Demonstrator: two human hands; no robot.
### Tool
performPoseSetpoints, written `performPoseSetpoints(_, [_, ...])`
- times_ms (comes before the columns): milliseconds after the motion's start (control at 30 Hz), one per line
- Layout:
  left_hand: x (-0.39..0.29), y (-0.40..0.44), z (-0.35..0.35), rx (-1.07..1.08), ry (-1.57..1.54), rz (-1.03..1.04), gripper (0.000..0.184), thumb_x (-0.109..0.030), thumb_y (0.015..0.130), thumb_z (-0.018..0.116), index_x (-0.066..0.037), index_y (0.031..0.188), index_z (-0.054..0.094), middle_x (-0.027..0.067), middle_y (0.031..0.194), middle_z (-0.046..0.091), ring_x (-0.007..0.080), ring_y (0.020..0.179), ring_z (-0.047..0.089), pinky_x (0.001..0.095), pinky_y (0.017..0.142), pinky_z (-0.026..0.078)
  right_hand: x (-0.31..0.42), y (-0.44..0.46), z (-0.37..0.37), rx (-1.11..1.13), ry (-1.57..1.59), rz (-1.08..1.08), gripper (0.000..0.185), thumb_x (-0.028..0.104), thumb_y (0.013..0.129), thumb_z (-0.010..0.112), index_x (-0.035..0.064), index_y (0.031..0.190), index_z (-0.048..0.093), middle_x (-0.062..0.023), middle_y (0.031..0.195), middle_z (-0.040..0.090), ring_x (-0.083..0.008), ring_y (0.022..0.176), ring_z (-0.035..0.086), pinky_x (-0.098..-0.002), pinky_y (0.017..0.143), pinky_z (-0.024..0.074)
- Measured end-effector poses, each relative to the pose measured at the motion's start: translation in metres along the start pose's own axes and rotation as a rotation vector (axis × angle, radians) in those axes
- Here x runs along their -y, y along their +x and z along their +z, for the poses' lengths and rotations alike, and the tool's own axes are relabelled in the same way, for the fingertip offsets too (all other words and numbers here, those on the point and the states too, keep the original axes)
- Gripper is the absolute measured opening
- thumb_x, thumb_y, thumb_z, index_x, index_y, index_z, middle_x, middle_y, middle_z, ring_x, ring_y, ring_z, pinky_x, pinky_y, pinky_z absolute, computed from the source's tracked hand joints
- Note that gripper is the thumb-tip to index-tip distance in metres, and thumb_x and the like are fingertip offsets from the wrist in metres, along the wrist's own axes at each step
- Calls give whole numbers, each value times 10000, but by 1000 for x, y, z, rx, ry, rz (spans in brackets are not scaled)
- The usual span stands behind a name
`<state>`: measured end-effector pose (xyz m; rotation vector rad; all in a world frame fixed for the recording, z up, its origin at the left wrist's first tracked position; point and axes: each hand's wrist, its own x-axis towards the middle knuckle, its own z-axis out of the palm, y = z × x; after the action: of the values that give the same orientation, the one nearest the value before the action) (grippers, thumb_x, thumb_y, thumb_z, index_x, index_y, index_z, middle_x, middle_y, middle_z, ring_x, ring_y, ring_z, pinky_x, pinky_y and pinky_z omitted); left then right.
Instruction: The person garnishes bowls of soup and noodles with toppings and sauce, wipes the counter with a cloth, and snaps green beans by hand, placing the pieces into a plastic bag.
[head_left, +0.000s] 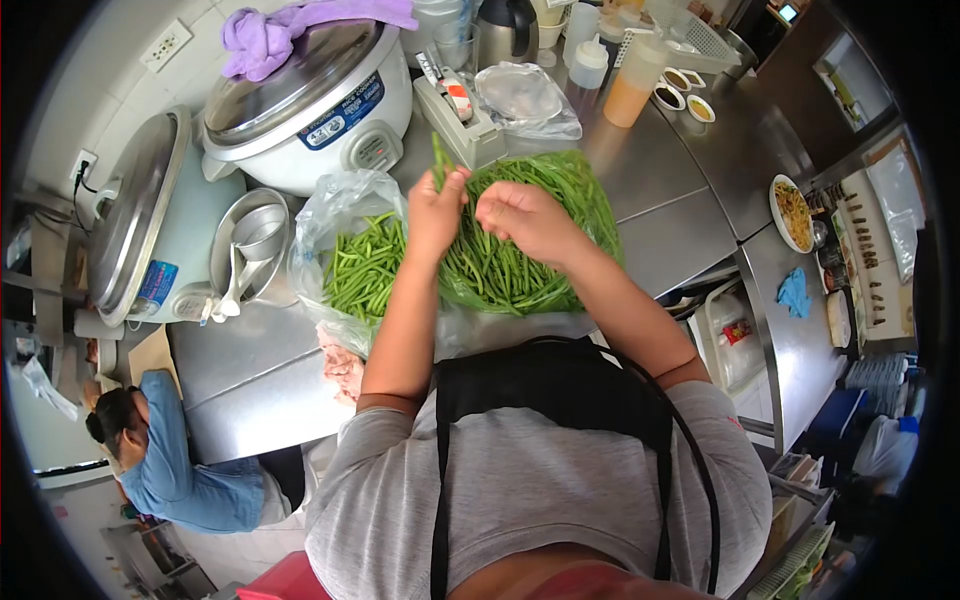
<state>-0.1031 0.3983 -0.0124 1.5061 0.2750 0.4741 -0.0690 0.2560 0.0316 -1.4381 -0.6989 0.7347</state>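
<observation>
My left hand (434, 218) is closed around a green bean (438, 155) whose end sticks up past the thumb; whether it grips more than one I cannot tell. Close by on the right, my right hand (525, 215) has its fingers curled in a pinch, and anything between them is hidden. Beneath both hands lies a large heap of long green beans (500, 270) in a clear green-tinted plastic bag (603, 215). Short cut bean pieces (365, 270) fill another clear plastic bag (310, 215) to the left.
A white rice cooker (310, 110) with a purple cloth (270, 45) stands behind, and a second cooker (150, 215) is left, near a metal bowl (235, 225). Squeeze bottles (635, 85) and small sauce bowls (668, 96) stand back right. Another person (190, 450) is at lower left.
</observation>
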Motion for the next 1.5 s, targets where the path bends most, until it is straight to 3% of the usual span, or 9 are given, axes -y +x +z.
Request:
performPoseSetpoints(100, [-17,-4,-4,6,-244,-97,114,-136,846,459,-38,853,517,-21,595,456,44,482,377,180,423,302,-18,7,-17,-271,-655,-276,148,144,793,495,15,843,546,-65,690,530,-162,658,519,-264,612,413])
performPoseSetpoints(133, [-24,-6,0,-1,-211,-95,116,-141,857,434,-40,864,491,-17,587,427,50,436,320,185,387,250,-16,5,-16,-356,-667,-213,163,147,758,489,34,846,567,-123,792,557,-274,790,536,-346,706,422])
performPoseSetpoints(233, [-27,-10,6,45,-300,-76,119,-143,857,433,-39,863,490,-14,586,430,54,430,319,183,387,249,-13,3,-11,-362,-874,-251,144,152,759,494,49,827,569,-119,810,555,-273,775,539,-344,688,425])
performPoseSetpoints(567, [-18,-29,21,157,-327,-190,123,-164,852,447,-56,838,504,-16,596,438,59,490,367,187,438,300,24,12,-37,-519,129,-292,112,113,792,434,52,748,517,25,609,475,-51,562,433,-186,550,364])
performPoseSetpoints(700, [-10,-15,7,8,-441,-255,192,-237,872,416,-69,795,468,3,610,437,77,501,384,189,444,311,6,5,-55,-149,-626,-37,167,206,740,544,45,697,554,-39,644,559,-120,563,505,-256,545,416])
performPoseSetpoints(833, [-7,-12,7,-68,-565,-280,236,-269,878,399,-80,739,424,18,614,440,115,529,434,242,459,363,8,-12,-50,-212,-1335,268,225,274,684,601,57,746,602,-115,766,589,-240,698,575,-340,630,452])
performPoseSetpoints(933, [-4,-14,8,-39,-664,-329,246,-273,874,410,-80,720,413,24,607,441,131,524,445,268,460,370,-12,-26,-51,-213,-1555,212,217,265,686,583,66,768,610,-128,799,576,-245,746,574,-357,664,453])
performPoseSetpoints(1133, [10,-17,8,246,-754,-393,237,-252,860,439,-68,710,436,18,591,446,131,492,426,247,456,356,25,-35,-52,-385,-1453,94,162,220,672,593,62,702,580,-91,737,555,-254,720,560,-372,627,441])
performPoseSetpoints(1500, [-10,-20,24,35,-632,-223,198,-211,861,429,-32,912,494,-3,630,453,90,484,398,231,437,329,26,-36,-34,-297,-1083,46,170,251,679,609,88,698,565,-81,703,558,-262,667,552,-363,582,423])
